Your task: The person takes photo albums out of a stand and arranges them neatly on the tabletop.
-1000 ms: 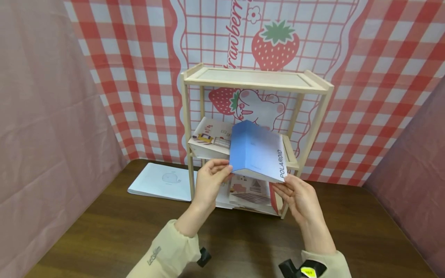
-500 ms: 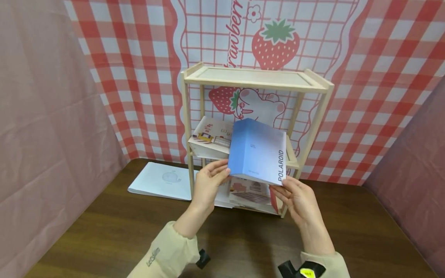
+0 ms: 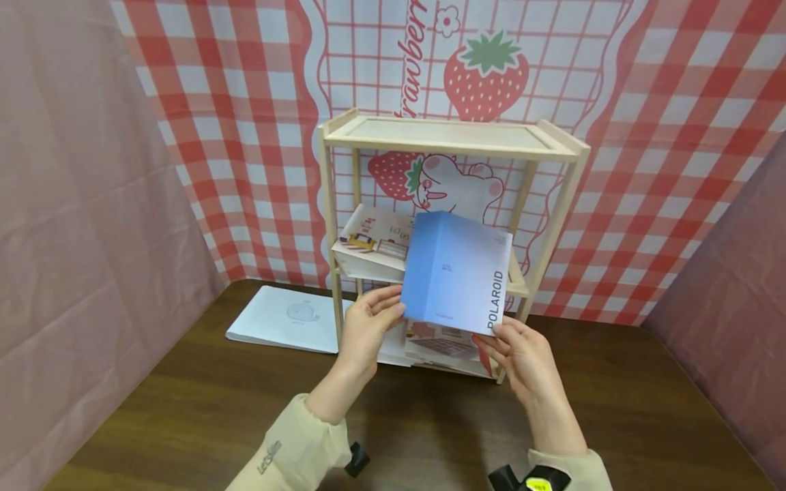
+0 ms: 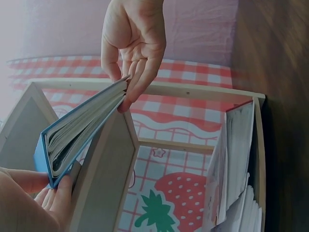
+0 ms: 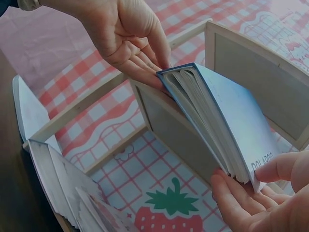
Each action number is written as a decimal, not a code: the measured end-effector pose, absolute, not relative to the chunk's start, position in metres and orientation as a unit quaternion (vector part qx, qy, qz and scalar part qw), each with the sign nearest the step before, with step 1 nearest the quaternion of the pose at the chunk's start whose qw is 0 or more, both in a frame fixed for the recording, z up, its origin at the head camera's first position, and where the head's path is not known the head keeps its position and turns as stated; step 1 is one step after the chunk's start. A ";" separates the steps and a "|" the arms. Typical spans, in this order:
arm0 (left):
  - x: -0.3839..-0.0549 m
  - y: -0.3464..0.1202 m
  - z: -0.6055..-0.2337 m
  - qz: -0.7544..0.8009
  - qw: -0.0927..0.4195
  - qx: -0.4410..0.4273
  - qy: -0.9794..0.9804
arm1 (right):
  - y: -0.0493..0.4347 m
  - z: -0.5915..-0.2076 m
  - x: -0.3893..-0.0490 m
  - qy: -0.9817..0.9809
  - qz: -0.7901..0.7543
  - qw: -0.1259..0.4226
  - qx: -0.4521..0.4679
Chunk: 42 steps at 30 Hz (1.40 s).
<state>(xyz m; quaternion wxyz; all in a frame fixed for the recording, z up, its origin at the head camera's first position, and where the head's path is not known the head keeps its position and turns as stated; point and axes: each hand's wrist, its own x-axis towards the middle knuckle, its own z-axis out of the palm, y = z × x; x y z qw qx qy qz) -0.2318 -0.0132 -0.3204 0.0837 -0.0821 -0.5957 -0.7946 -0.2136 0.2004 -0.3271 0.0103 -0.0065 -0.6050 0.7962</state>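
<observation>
A blue-to-white photo album (image 3: 463,273) marked POLAROID is held up in front of the shelf's middle level, its cover tilted toward the head camera. My left hand (image 3: 364,331) pinches its lower left corner by the spine, thumb on the cover. At the lower right corner, my right hand (image 3: 525,351) pinches the other side, with fingers underneath. Both wrist views show the thick stack of pages (image 5: 207,116) edge-on between the covers, slightly fanned. In the left wrist view the album's blue spine (image 4: 41,157) lies by my left fingers.
A small wooden shelf (image 3: 454,146) stands against the red checked backdrop (image 3: 264,136). On its middle level lies a cream illustrated book (image 3: 374,239); more books (image 3: 439,344) lie on the bottom level. A pale blue whale-print book (image 3: 285,319) rests on the dark table (image 3: 202,402) at left.
The album's near edge has come down slightly and its cover has tilted further toward the head camera. My right hand has shifted a little down and left with it; both hands keep their grip.
</observation>
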 end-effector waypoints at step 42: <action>-0.232 -0.012 -0.330 -0.757 0.083 -0.073 -0.644 | 0.192 -0.359 -0.214 -0.605 0.794 0.048 0.017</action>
